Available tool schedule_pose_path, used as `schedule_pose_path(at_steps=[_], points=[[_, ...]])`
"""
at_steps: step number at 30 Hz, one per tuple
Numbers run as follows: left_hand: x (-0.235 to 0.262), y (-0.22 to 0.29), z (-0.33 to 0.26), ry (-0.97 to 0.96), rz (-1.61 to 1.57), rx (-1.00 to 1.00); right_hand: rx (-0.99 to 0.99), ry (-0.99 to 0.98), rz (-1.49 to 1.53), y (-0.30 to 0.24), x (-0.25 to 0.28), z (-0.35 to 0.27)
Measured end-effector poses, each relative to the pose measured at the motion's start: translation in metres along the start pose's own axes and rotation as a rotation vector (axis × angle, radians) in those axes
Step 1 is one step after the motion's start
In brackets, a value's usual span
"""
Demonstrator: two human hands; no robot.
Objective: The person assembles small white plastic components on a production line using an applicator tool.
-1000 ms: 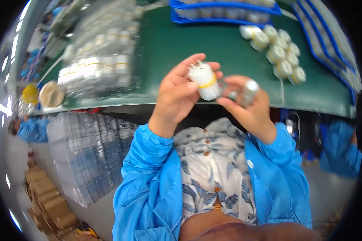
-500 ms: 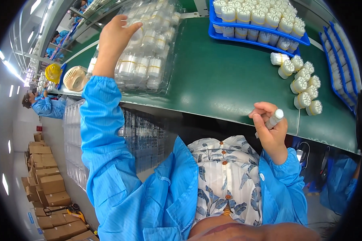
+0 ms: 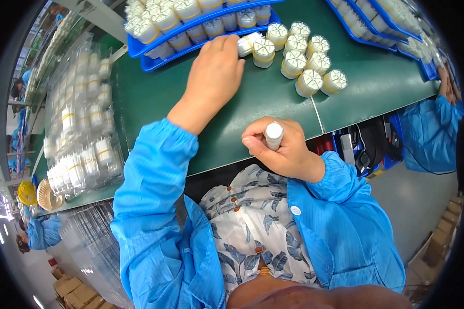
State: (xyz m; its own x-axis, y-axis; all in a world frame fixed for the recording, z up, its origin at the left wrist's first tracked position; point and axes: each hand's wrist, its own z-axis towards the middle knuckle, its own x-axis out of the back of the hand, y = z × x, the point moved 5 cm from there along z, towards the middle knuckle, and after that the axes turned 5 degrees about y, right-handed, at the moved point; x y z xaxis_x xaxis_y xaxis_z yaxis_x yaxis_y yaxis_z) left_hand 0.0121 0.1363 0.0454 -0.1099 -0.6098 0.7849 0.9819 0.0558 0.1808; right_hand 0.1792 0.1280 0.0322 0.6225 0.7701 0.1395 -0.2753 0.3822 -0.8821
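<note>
Hands work at two separate points on the green counter (image 3: pixel 165 98). The left hand (image 3: pixel 215 67) reaches forward across the counter, palm down, fingers bent; its fingertips touch a white cylindrical bottle lying on its side (image 3: pixel 246 44) just in front of the blue tray (image 3: pixel 139 50). Whether the fingers fully enclose that bottle cannot be told from this view. The right hand (image 3: pixel 283 149) sits at the near edge of the counter, close to the person's body, with its fingers curled tight around a small white capped tube (image 3: pixel 273 135), held upright so the rounded cap faces the camera.

Beside the lying bottle stands a loose cluster of white bottles with yellow bands (image 3: pixel 304 59), upright, touching one another, to the right of the left hand. The blue tray behind holds further rows of the same bottles. A second set of blue trays (image 3: pixel 376 31) runs along the far right of the counter.

On the left part of the counter lies a clear plastic blister tray (image 3: pixel 82 118) packed with rows of small white bottles. Both forearms wear blue sleeves (image 3: pixel 154 180). Another person's blue sleeve (image 3: pixel 430 131) shows at the right edge, well apart from the work.
</note>
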Motion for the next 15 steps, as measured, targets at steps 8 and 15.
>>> schedule_pose_path(at_steps=[8,15], points=[[-0.014,-0.014,0.006,-0.032,0.038,0.035,0.009,-0.051,-0.007,0.001,0.017,0.008],[0.056,-0.011,-0.081,-0.098,-0.216,0.403,-0.231,0.083,0.143,0.007,0.022,0.018]])
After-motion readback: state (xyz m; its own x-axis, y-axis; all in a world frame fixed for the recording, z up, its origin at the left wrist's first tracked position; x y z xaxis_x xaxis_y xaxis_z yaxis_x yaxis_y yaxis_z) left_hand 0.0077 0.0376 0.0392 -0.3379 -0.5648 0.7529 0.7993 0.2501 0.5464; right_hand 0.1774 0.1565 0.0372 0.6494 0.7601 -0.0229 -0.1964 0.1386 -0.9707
